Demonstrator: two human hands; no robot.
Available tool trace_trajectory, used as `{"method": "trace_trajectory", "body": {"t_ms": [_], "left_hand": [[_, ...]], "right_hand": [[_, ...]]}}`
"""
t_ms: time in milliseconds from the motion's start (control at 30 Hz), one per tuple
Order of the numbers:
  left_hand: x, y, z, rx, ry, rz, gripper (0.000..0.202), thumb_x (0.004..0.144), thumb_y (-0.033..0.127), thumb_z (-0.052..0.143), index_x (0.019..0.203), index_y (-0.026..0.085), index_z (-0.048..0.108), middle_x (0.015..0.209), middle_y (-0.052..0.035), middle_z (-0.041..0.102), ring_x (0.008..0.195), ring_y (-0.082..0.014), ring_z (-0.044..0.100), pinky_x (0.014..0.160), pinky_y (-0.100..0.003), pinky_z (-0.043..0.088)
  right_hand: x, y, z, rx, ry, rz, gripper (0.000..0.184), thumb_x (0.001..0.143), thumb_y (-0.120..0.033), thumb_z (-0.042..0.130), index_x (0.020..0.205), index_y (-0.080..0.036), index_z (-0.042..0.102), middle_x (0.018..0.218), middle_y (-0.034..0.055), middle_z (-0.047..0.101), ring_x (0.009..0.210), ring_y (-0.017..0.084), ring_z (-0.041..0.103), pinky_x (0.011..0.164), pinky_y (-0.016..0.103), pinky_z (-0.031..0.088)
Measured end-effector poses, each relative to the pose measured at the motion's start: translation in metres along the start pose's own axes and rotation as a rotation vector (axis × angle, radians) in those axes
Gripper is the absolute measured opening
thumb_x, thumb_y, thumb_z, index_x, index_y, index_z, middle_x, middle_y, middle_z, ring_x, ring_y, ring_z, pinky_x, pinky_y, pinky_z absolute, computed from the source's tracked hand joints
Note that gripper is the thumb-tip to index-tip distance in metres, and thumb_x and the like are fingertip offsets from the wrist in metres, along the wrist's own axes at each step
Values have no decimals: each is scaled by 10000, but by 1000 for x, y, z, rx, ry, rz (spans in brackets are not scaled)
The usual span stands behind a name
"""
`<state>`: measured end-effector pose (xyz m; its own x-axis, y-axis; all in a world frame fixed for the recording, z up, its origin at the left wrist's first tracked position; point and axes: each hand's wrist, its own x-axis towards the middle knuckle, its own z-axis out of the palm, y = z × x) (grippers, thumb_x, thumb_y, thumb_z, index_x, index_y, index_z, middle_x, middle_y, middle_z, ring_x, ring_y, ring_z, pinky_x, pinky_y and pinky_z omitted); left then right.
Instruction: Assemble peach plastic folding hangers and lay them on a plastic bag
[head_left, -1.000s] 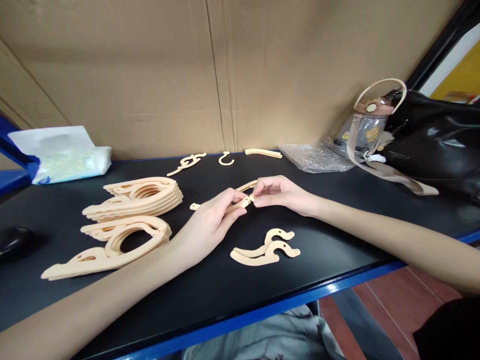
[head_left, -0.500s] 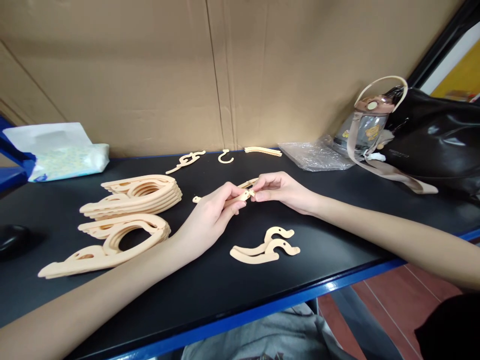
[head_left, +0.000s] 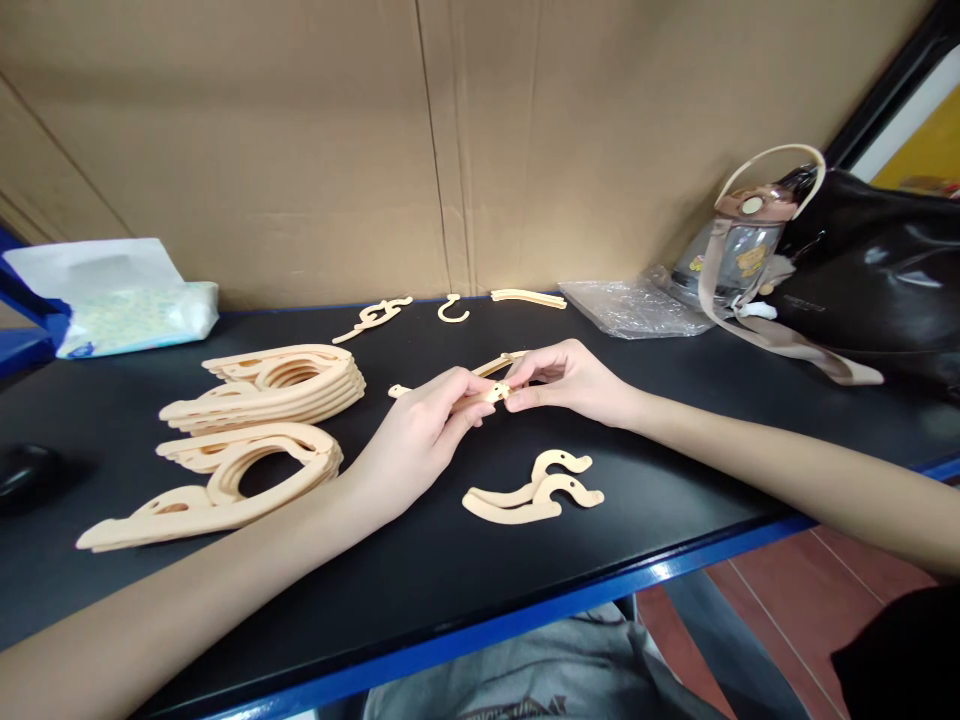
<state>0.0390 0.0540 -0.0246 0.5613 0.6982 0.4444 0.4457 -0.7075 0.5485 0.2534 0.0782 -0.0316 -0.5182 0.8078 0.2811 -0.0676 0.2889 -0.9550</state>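
Note:
Above the middle of the table, my left hand (head_left: 427,425) is closed on a beige plastic hanger part (head_left: 495,393), whose end pokes out past the fingertips. My right hand (head_left: 570,382) pinches a small beige piece against that end; the fingers hide most of it. Behind the hands lies another long hanger part (head_left: 491,366), partly covered. Two curved hanger arms (head_left: 514,512) lie overlapped in front of my hands. To the left are two stacks of folded plastic hangers, a rear stack (head_left: 330,400) and a front stack (head_left: 247,510).
Along the back lie a hanger part (head_left: 382,314), a loose hook (head_left: 453,314) and a narrow strip (head_left: 529,298). A clear plastic bag (head_left: 637,312), a strapped bottle (head_left: 742,250) and a black bag (head_left: 877,270) are at right. A tissue pack (head_left: 142,315) and black mouse (head_left: 28,475) are at left.
The small piece in my right fingers now meets the end of the part in my left hand more closely. The view has shifted slightly; the table things have stayed put.

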Motion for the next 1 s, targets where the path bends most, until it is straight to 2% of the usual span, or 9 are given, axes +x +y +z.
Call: {"method": "trace_trajectory", "body": {"t_ms": [200,367,467,567,667,800,1000], "left_hand": [[0,0,1,5,-14,3,75,932,217,536,972,198,596,921,32,691,834,-107,666,735,-196,482],[0,1,-1,6,-17,2,101,931,225,537,996,197,609,919,34,705,802,-109,671,711,-202,497],[0,1,-1,42,-18,31,99,928,211,539,971,199,627,879,36,699,775,-108,660,686,-201,488],[1,2,-2,32,-24,38,94,929,214,535,971,205,619,882,33,702,780,-112,666,699,-208,493],[1,5,-2,-38,-46,-7,91,936,240,525,1018,221,560,925,29,713,843,-127,683,735,-221,510],[-2,5,-2,-66,-81,-7,112,944,234,508,1048,242,467,925,34,707,889,-133,686,760,-227,520],[-8,3,1,112,-115,201,113,962,212,459,1066,234,419,1040,-12,639,881,-142,668,766,-254,511]], "right_hand": [[-3,-2,-1,-197,-29,-46,163,686,-265,795,808,-174,737,820,15,716,768,151,644,726,295,499],[-3,-5,0,-338,-19,-53,153,720,-288,769,802,-164,735,805,19,710,765,148,636,724,288,485],[-2,-5,0,-285,-20,48,149,702,-269,780,784,-154,732,779,13,709,729,134,635,704,270,489],[-1,-4,-1,-105,-52,139,168,699,-258,781,782,-142,692,749,8,715,714,129,656,704,268,505],[-1,-3,-1,12,-93,153,177,729,-254,762,734,-140,626,718,12,720,685,119,665,654,242,497],[0,-6,-3,29,-170,175,189,748,-225,746,701,-135,586,689,17,718,630,99,647,584,209,465],[-2,-16,-9,-68,-320,310,227,732,-214,755,676,-127,553,644,14,698,517,55,538,521,184,415]]}}
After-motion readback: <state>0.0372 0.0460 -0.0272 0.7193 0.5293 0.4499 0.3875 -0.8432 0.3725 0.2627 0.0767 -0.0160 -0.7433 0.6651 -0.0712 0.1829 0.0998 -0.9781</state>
